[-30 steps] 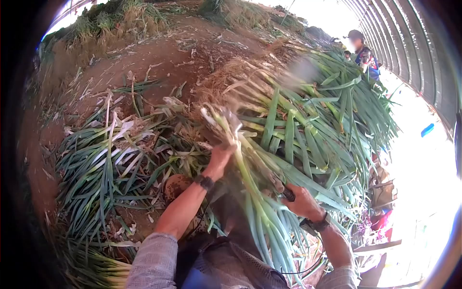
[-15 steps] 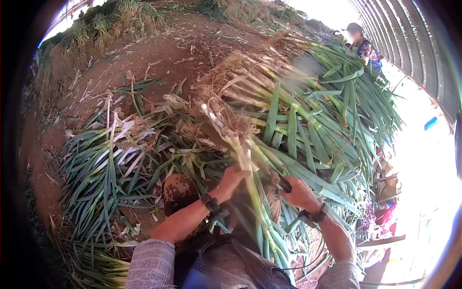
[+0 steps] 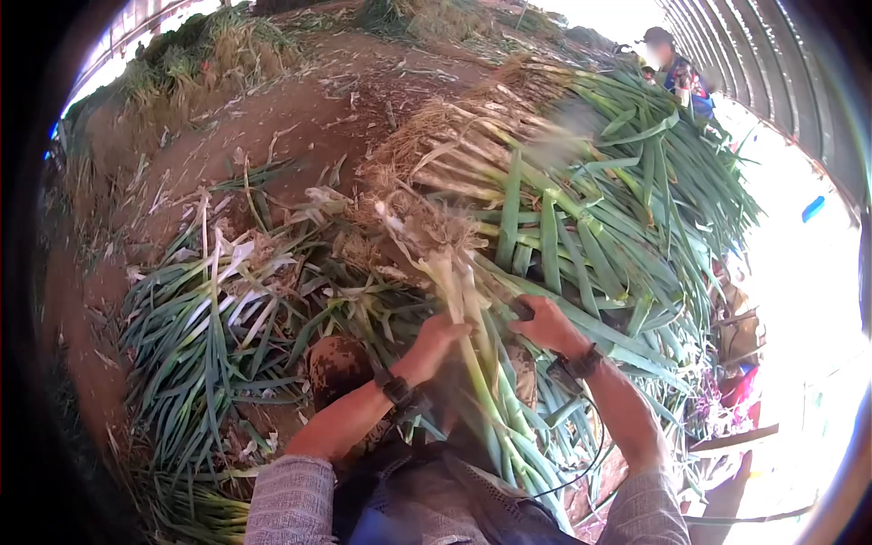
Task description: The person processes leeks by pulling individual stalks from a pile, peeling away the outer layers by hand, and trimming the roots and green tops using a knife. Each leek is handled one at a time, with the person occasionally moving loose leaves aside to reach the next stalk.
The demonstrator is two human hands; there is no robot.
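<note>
My left hand (image 3: pixel 436 347) is wrapped round the pale lower stems of a few green onions (image 3: pixel 465 313). Their shaggy roots point up and away from me, and the green leaves hang down over my lap. Just right of the stems, my right hand (image 3: pixel 548 327) is closed round a short dark handle (image 3: pixel 521 309); whatever the handle belongs to cannot be made out. Beyond both hands lies a large heap of green onions (image 3: pixel 581 218), roots to the left and leaves to the right.
Onions with white stems (image 3: pixel 204 313) lie on the soil at the left. More bundles (image 3: pixel 204 59) stand at the back left. Another person (image 3: pixel 677 77) is behind the heap at the upper right. A ribbed wall (image 3: pixel 772 82) curves along the right.
My right hand has shifted slightly left and up, closer to the held stems, and its fingers now cover more of the dark handle. My left hand keeps its hold.
</note>
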